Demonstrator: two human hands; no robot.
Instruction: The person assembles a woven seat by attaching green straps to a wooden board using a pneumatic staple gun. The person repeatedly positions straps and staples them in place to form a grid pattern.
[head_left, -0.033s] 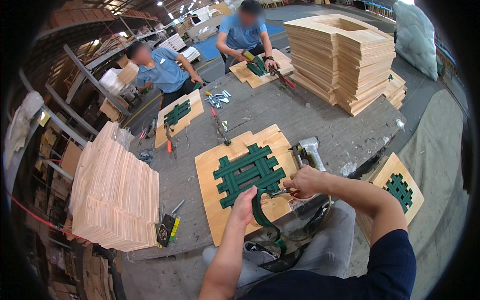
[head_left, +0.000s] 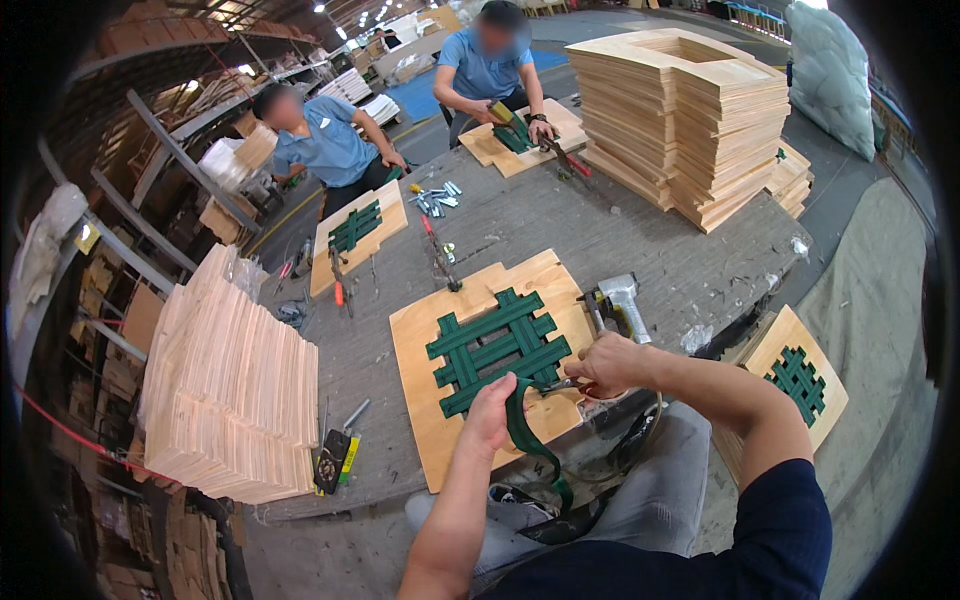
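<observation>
In front of me lies a light plywood panel (head_left: 415,345) with green webbing straps (head_left: 470,355) woven across its opening. My left hand (head_left: 487,412) is closed on a loose green webbing strap (head_left: 522,430) at the panel's near edge; the strap's tail hangs down toward my lap. My right hand (head_left: 612,365) grips scissors (head_left: 562,385), whose blades point left at the strap close to the weave. My fingers partly hide the handles. Just beyond the right hand, a silver staple gun (head_left: 625,305) rests on the table.
Plywood stacks stand left (head_left: 235,390) and far right (head_left: 680,130) on the grey table (head_left: 520,215). A box cutter (head_left: 332,460), pliers (head_left: 437,250) and metal cylinders (head_left: 435,198) lie about. Two people in blue shirts sit opposite with panels. Another woven panel (head_left: 830,385) leans at lower right.
</observation>
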